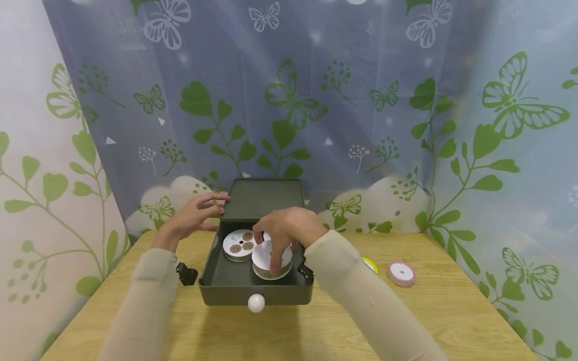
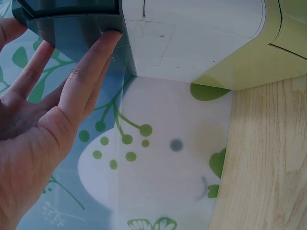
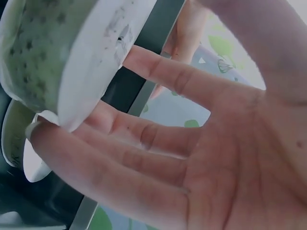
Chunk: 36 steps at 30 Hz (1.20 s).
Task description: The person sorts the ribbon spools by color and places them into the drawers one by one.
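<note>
A spool of green star-patterned ribbon [image 1: 266, 271] with white sides is in my right hand [image 1: 289, 228]. The fingers and thumb grip its rim over the pulled-out dark drawer [image 1: 212, 273]. In the right wrist view, this ribbon spool [image 3: 43, 52] is close to the camera, fingertips against its white side. Another white spool [image 1: 235, 243] with brown round marks lies in the drawer, to the left. My left hand [image 1: 191, 215] has fairly straight fingers that touch the upper side of the small chest of drawers [image 1: 264, 199]; the left wrist view shows its white tier [image 2: 192, 38].
To the right on the wooden table [image 1: 343, 326] lie a pink-rimmed spool [image 1: 401, 274] and a yellow-edged spool [image 1: 370, 264], partly hidden by my right sleeve. A white knob [image 1: 256, 303] sticks out from the drawer front. Behind hangs a butterfly-and-leaf patterned curtain [image 1: 343, 125].
</note>
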Available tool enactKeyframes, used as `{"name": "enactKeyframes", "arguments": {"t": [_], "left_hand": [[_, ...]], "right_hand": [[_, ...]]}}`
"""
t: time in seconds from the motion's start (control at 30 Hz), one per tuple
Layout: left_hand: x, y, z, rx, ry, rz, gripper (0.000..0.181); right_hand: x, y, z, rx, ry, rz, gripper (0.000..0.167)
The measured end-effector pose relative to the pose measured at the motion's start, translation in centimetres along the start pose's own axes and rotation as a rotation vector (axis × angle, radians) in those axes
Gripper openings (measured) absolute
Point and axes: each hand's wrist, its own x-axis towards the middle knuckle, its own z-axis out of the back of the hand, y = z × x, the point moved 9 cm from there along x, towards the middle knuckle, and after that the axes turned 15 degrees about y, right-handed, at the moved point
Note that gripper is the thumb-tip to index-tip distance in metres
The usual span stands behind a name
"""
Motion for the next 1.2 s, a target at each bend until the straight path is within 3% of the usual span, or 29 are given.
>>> {"name": "enactKeyframes", "arguments": {"t": [0.7,0.93,1.2], "left_hand": [[0.0,0.0,0.0,-0.003,0.001,-0.002,0.055],[0.1,0.0,0.1,-0.001,0.003,-0.013,0.055],[0.1,0.1,0.1,-0.002,0.002,-0.013,0.055]], "right_hand": [[0.7,0.6,-0.5,-0.049,0.054,-0.034,0.057],[0.0,0.6,-0.4,-0.058,0.037,-0.018,0.061],[-0.7,0.7,-0.6,-0.060,0.037,0.144,0.063]]}}
